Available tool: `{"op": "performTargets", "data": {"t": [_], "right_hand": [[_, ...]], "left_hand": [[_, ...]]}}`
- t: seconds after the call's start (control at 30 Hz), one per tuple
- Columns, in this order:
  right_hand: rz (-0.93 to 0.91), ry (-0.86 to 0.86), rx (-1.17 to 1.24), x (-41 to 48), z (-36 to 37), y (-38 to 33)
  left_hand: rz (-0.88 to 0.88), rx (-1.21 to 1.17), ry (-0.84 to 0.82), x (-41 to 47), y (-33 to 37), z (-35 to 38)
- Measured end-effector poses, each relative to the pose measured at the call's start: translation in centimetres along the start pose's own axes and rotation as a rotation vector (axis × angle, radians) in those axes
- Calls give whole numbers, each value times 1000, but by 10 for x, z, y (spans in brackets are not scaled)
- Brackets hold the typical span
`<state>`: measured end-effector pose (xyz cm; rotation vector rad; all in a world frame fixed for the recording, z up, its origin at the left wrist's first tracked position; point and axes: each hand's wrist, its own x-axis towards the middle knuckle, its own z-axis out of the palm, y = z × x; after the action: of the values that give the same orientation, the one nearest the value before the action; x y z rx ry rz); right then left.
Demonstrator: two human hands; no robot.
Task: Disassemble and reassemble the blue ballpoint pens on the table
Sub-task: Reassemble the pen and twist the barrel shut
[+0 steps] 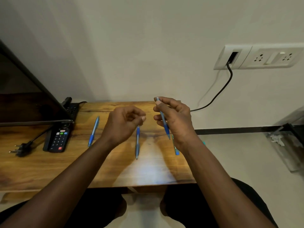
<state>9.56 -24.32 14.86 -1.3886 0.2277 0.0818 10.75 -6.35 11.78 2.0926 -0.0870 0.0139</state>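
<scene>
Above the desk [49,170], the right hand [174,119] grips a blue pen [163,120], nearly upright with its tip down. The left hand [125,124] hovers beside it with fingers curled (whether they pinch anything cannot be told). A second pen [137,143] lies on the desk between the hands, and a third pen [93,131] lies near the remote [57,140].

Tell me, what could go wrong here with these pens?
The right hand holds a blue pen above the wooden table; if it comes apart there, small parts might drop and roll off. A half-hidden blue piece lies near the table's right edge beside that forearm; a nudge could knock it off.
</scene>
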Motion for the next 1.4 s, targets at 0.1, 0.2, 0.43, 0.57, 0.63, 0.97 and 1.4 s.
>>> {"op": "performTargets", "data": {"t": [0.1, 0.2, 0.43, 0.57, 0.63, 0.97, 1.4], "right_hand": [[-2, -28, -23, -3, 4, -1], [-37, -36, -102, -6, 11, -1], [-114, -19, -104, -8, 20, -2], [-144, -58, -108, -10, 23, -3], [-159, -79, -117, -11, 27, -2], [-237, -119, -336, -12, 54, 13], [-189, -139, -326, -26, 74, 12]], "left_hand": [[-61, -379, 70, 2, 30, -16], [-68, -489, 65, 2, 45, -25], [-28, -413, 46, 3, 48, -34], [-29, -372, 17, 1, 45, -42], [-48, -352, -7, 0, 43, -46], [-243, -462, -110, -12, 25, -82], [-290, -552, -121, -18, 13, -93]]}}
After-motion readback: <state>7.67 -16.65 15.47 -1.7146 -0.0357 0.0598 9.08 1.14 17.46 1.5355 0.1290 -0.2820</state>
